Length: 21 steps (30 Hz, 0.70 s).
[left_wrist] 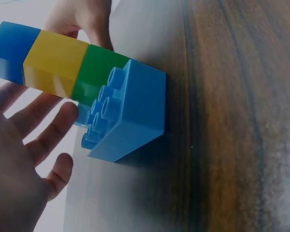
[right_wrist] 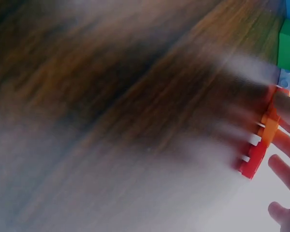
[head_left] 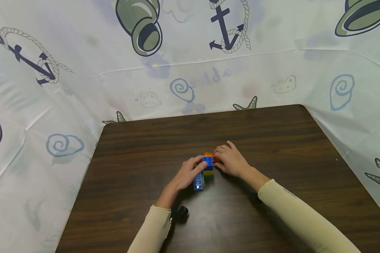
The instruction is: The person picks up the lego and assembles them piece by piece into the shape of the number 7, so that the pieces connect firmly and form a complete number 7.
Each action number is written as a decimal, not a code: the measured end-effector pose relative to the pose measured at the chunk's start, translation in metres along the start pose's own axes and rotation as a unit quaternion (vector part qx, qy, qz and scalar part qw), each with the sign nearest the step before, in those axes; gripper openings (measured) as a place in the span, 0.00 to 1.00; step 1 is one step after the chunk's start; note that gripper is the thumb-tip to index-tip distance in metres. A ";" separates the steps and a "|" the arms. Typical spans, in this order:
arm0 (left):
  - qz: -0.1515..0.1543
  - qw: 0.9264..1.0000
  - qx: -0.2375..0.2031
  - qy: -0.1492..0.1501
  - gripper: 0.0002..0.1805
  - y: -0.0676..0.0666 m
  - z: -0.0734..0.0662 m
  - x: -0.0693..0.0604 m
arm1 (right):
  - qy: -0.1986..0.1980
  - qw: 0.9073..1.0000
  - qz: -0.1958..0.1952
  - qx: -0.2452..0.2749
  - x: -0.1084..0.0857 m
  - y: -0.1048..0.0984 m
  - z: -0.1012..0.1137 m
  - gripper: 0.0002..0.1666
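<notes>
In the head view, a toy brick tower stands in front of me, with a blue brick (head_left: 207,161) on top, then a yellow brick (left_wrist: 56,63) and a green brick (left_wrist: 97,72). A long light-blue brick (head_left: 197,182) lies at its base, studs up. My left hand (head_left: 187,173) holds the top blue brick, thumb at its near side; some fingertips hide behind the tower. Behind it, red and orange bricks (right_wrist: 269,126) form a low row. My right hand (head_left: 230,160) grips this row at its right side, thumb against it; part of that grip is hidden.
The dark wooden table (head_left: 139,147) reaches back to a white cloth (head_left: 196,59) printed with anchors and shells. A small black device (head_left: 181,213) sits by the left wrist, and another dark piece (head_left: 255,198) shows under the right sleeve.
</notes>
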<state>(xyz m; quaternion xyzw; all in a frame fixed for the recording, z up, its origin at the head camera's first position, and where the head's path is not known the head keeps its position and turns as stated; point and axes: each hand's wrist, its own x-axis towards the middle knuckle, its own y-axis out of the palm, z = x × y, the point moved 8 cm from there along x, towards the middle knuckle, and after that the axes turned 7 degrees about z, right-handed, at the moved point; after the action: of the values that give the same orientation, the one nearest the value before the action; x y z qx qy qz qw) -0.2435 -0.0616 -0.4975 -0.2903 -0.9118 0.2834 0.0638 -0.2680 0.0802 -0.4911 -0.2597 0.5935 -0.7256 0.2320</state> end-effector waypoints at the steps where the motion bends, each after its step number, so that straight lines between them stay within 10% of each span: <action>1: -0.004 1.000 -0.001 0.005 0.23 0.000 -0.001 0.000 | 0.001 1.000 -0.006 -0.005 0.000 0.000 0.000 0.15; 14: -0.085 0.992 -0.024 0.087 0.24 -0.007 -0.014 -0.006 | 0.052 0.996 -0.022 0.074 -0.006 -0.014 -0.006 0.18; 21: -0.091 0.989 -0.051 0.103 0.22 -0.007 -0.019 -0.007 | 0.088 0.960 0.013 0.264 -0.008 -0.019 -0.014 0.21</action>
<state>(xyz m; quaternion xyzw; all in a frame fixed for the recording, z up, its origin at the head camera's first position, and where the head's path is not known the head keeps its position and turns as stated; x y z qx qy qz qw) -0.2360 -0.0615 -0.4774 -0.2369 -0.9362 0.1984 0.1677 -0.2717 0.0987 -0.4756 -0.1163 0.4023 -0.8735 0.2482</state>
